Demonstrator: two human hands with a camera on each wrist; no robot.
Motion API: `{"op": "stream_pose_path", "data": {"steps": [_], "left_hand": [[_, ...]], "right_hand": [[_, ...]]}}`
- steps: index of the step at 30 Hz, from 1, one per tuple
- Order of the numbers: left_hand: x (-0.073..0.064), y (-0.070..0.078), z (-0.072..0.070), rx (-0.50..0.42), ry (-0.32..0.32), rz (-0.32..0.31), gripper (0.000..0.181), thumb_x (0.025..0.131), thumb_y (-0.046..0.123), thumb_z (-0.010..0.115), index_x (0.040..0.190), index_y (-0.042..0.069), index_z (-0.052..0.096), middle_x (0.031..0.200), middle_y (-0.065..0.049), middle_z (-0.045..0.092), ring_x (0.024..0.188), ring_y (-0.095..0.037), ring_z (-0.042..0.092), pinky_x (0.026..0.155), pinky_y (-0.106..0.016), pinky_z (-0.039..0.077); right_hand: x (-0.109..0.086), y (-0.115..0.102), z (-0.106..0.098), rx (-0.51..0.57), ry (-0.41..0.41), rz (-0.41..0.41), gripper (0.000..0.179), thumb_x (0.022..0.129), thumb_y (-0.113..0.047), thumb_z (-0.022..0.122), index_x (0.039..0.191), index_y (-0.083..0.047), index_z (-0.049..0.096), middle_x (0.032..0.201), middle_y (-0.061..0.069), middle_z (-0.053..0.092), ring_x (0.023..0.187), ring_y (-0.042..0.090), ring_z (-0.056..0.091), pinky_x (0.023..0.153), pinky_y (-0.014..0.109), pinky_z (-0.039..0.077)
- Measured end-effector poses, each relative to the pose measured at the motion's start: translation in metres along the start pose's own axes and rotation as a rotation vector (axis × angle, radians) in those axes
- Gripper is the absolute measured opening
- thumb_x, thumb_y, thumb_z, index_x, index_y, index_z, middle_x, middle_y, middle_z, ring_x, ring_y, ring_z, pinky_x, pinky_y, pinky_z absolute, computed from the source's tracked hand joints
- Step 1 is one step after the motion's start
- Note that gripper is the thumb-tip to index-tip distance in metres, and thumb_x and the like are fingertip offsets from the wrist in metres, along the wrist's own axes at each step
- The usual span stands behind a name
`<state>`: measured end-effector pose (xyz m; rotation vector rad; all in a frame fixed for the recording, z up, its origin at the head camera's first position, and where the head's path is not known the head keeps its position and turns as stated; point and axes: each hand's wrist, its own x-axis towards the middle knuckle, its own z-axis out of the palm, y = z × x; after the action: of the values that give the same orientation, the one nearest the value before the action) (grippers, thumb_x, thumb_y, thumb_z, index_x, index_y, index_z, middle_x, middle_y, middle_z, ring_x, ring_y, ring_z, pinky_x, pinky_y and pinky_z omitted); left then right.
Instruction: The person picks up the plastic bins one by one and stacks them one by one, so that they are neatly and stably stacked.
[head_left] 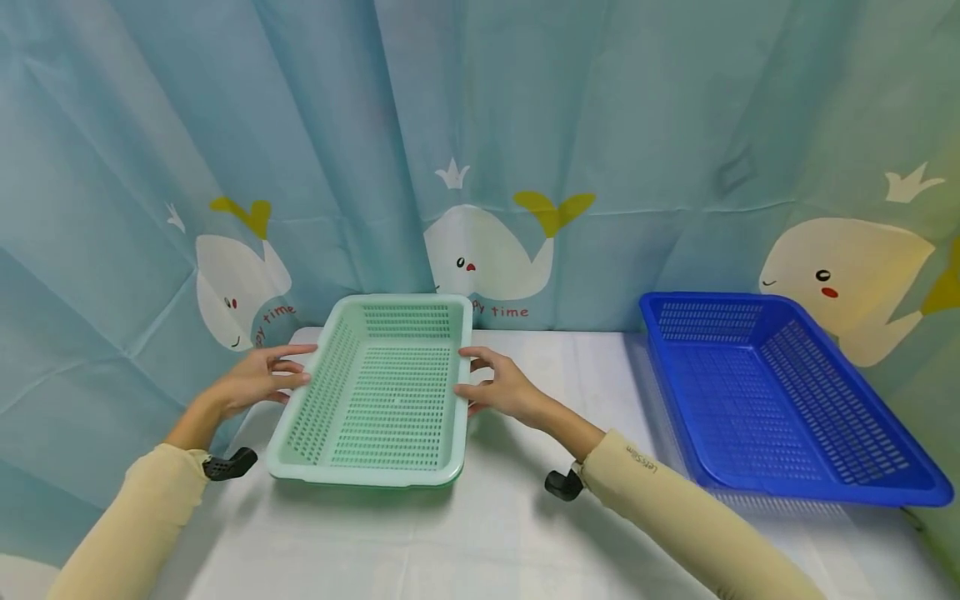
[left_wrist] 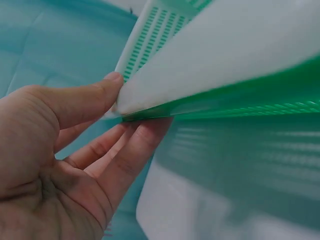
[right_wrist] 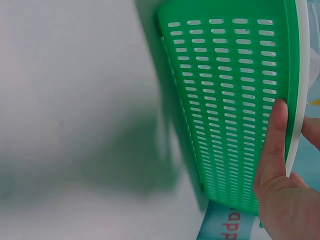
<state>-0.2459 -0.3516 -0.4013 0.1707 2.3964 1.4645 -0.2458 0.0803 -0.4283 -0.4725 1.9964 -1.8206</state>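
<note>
a: so what've the hands got on your feed?

b: from my seat, left hand point(head_left: 257, 382) is pinching the left rim of the pale basket point(head_left: 390, 400), right hand point(head_left: 506, 390) is pinching the right rim. that basket's just left of centre in the head view.

a: only the one?

b: nah, i can see a green basket point(right_wrist: 227, 100) nested under it. there's also a blue basket point(head_left: 750, 400) off at the right of the frame, white table point(head_left: 510, 533) below, whale curtain point(head_left: 600, 125) behind.

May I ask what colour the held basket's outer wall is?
The outer wall is green, clearest in the right wrist view.
</note>
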Motion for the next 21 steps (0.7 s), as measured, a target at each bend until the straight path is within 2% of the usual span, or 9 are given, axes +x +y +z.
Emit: {"op": "stream_pose_path", "data": {"steps": [8, 18, 21], "left_hand": [[0.008, 0.008, 0.023, 0.025, -0.001, 0.010, 0.071, 0.097, 0.021, 0.075, 0.158, 0.009, 0.042, 0.126, -0.021, 0.058, 0.099, -0.021, 0.068, 0.079, -0.042, 0.062], [0.023, 0.022, 0.056, -0.005, -0.033, 0.065, 0.071, 0.094, 0.017, 0.078, 0.156, 0.005, 0.044, 0.121, -0.022, 0.064, 0.095, -0.026, 0.072, 0.076, -0.044, 0.064], [0.028, 0.025, 0.065, -0.032, -0.039, 0.062, 0.071, 0.093, 0.017, 0.079, 0.155, 0.006, 0.046, 0.120, -0.022, 0.065, 0.095, -0.026, 0.072, 0.076, -0.044, 0.064]], "right_hand": [[-0.017, -0.001, -0.022, -0.065, 0.006, 0.012, 0.069, 0.096, -0.005, 0.073, 0.155, -0.006, 0.039, 0.136, 0.024, 0.042, 0.085, 0.028, 0.071, 0.077, 0.043, 0.064], [-0.045, -0.005, -0.055, -0.152, 0.021, 0.047, 0.072, 0.096, -0.005, 0.072, 0.157, -0.002, 0.035, 0.139, 0.027, 0.041, 0.084, 0.029, 0.072, 0.077, 0.043, 0.064], [-0.052, -0.007, -0.064, -0.182, 0.023, 0.051, 0.071, 0.096, -0.005, 0.072, 0.157, -0.001, 0.035, 0.138, 0.028, 0.042, 0.087, 0.029, 0.072, 0.076, 0.043, 0.064]]}}
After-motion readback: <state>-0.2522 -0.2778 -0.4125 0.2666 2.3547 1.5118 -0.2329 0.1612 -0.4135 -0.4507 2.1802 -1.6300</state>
